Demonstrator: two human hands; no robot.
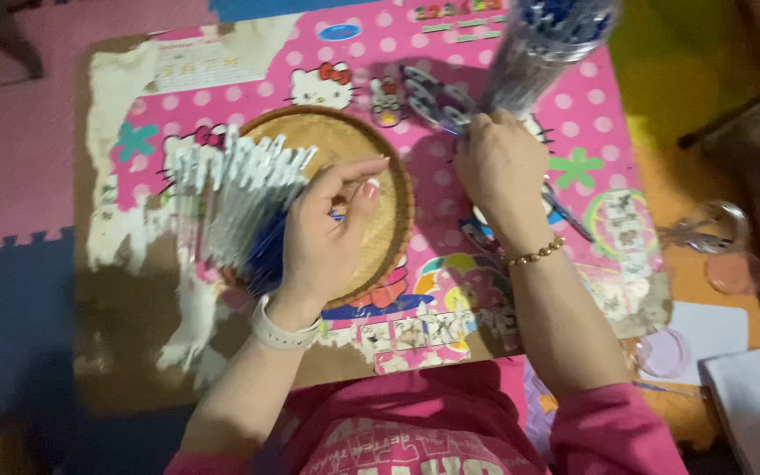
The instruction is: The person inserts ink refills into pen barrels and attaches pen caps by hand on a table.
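Nearest the camera, a pink sleeve and shirt fill the bottom edge, and both forearms reach up over a low table [125,352] covered with a worn pink polka-dot cartoon sheet. The left hand [323,233], with a pale band at the wrist, grips a fanned bundle of pens [239,198]; the white and blue barrels spread out to the left of the palm, while thumb and forefinger are pinched together at the top, their tips touching above the bundle. Under that hand sits a round woven basket [380,255]. The right hand [503,167], wearing a beaded bracelet [537,254], is curled knuckles-up, its fingertips closed at the lower end of a clear bag of pens [543,48] that rises toward the far edge. Whether those fingers actually clamp the bag cannot be told. Just left of them lie loose pen parts [428,97].
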